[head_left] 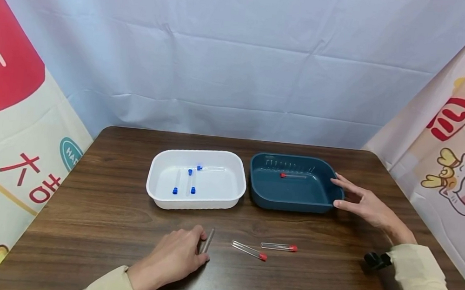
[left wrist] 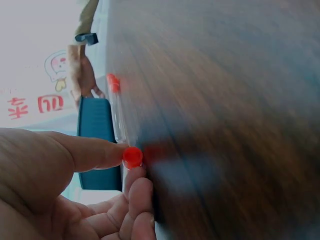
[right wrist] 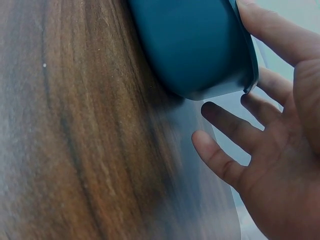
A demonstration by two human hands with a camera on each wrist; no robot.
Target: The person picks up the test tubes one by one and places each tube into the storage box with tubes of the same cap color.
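My left hand (head_left: 175,256) pinches a clear test tube (head_left: 208,241) between thumb and fingers, low over the table. Its red cap (left wrist: 132,157) faces the left wrist camera. To the right of that hand, red-capped test tubes (head_left: 278,247) lie on the wood. My right hand (head_left: 367,207) is at the right end of a dark blue basin (head_left: 289,205), thumb and fingertips touching its rim, the other fingers loosely extended. Inside that basin lies one red-capped tube (head_left: 292,176).
A white basin (head_left: 193,203) stands left of the blue one and holds several blue-capped tubes (head_left: 193,185). Both sit toward the back of the brown wooden table (head_left: 96,206). A pale cloth (head_left: 239,71) hangs behind, with printed cloths at both sides.
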